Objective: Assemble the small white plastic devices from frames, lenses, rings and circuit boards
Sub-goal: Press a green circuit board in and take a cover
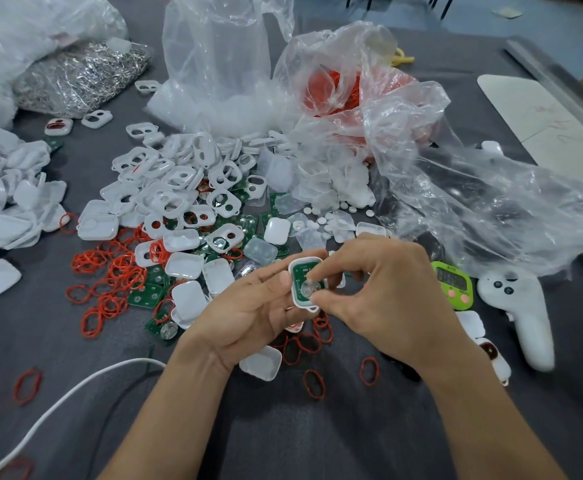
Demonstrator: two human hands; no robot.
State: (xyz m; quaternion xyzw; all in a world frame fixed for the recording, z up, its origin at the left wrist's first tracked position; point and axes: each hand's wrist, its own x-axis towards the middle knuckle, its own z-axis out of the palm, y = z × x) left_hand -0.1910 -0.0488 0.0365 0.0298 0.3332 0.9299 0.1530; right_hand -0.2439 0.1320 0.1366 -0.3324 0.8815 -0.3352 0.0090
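The grey table point(283, 441) lies open toward me below my wrists, crossed by one white cable point(58, 403). Its metal edge shows far to the right of my right fingers point(331, 264). Crumpled clear bags point(456, 188) lie beyond my fingers. Ahead and to the left is a heap of white frames point(179, 188), too many to count. One white controller point(522, 317) and one green timer point(453, 284) sit just right of my right fingers, and the timer's digits are too blurred to read. Loose red rings point(110, 271) scatter left of my left fingers point(269, 276). My left fingers grip one held frame point(297, 301) with a green circuit board point(299, 273) in it, its print unreadable. My right fingers pinch one round clear lens point(306, 289) against that board.
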